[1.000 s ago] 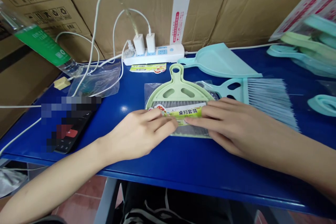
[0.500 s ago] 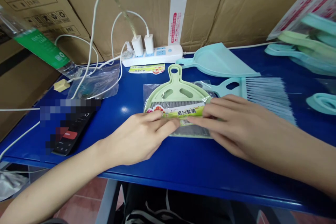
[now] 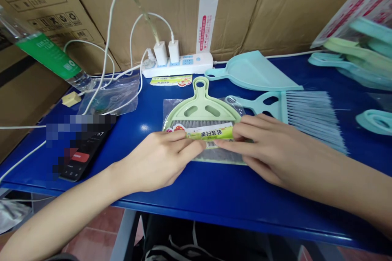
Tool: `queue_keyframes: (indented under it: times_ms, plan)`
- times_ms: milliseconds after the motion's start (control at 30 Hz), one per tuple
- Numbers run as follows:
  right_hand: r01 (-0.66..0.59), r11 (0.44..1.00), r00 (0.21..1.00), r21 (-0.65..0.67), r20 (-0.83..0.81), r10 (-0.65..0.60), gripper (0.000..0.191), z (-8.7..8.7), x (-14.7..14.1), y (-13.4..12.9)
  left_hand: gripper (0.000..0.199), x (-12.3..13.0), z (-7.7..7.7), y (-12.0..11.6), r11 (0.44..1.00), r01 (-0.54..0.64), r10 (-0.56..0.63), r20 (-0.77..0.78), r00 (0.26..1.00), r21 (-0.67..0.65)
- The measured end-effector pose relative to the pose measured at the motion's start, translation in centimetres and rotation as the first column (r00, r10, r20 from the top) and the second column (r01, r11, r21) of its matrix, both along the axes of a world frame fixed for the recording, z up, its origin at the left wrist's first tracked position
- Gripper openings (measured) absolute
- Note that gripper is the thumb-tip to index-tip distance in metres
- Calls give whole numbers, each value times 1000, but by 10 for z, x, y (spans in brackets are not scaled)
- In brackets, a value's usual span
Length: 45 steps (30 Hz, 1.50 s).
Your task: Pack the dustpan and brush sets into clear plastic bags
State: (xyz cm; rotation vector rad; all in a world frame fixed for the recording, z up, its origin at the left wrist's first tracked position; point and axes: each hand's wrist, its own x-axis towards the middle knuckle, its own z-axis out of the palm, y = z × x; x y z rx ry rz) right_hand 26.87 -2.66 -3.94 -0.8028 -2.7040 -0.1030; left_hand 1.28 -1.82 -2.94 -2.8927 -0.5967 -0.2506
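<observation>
A pale green dustpan and brush set with grey bristles lies on the blue table in front of me, clear plastic film around it. Across its bristles sits a printed label card. My left hand is closed at the card's left end, fingers bent onto it. At the right end my right hand is also closed, its index finger stretched along the card's lower edge. Both thumbs are mostly hidden. Just behind my right hand lie a light blue brush and a light blue dustpan.
A white power strip with chargers and looping cables stands at the back. Another label card lies before it. To the left are a phone, a tilted bottle and plastic film. More bagged sets lie right. Cardboard boxes wall the back.
The green set and its label card have shifted slightly left and toward me, the card a little more. My hands have moved slightly left with them, still on the card.
</observation>
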Motion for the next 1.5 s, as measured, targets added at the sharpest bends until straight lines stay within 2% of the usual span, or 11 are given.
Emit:
queue_keyframes:
  times_ms: [200, 367, 633, 900, 1000, 1100, 1200, 1300, 1500]
  plan:
    - [9, 1000, 1000, 6, -23, -8, 37, -2, -4, -2, 37, -2, -3, 3, 999, 20, -22, 31, 999, 41]
    - [-4, 1000, 1000, 19, -29, 4, 36, -2, -3, -1, 38, 1, -3, 2, 1000, 11, -11, -27, 1000, -1]
    - [15, 1000, 1000, -8, 6, -15, 37, 8, 8, 2, 36, 3, -2, 1, 999, -7, 6, -11, 1000, -52]
    - [13, 1000, 1000, -26, 15, -12, 41, 3, 7, 3, 34, 3, -2, 2, 996, 35, -41, 61, 997, 81]
    - [23, 999, 1000, -27, 21, -22, 41, 3, 7, 2, 42, 3, -2, 1, 998, 38, -40, 38, 998, 44]
    - [27, 999, 999, -28, 27, -26, 40, 3, 7, 1, 49, 5, -2, 1, 1000, 9, -10, -52, 999, -24]
    - [16, 1000, 1000, -18, 25, -16, 36, 4, 7, 1, 47, 6, -2, 1, 998, -17, 11, -106, 994, -59]
    - [5, 1000, 1000, -12, 11, -5, 35, 8, 9, 1, 45, 6, -1, 1, 998, -11, 4, -96, 995, -69]
    - [41, 996, 999, -79, 28, -39, 34, 10, 15, 3, 50, 6, 0, 1, 992, -56, 39, -150, 988, -109]
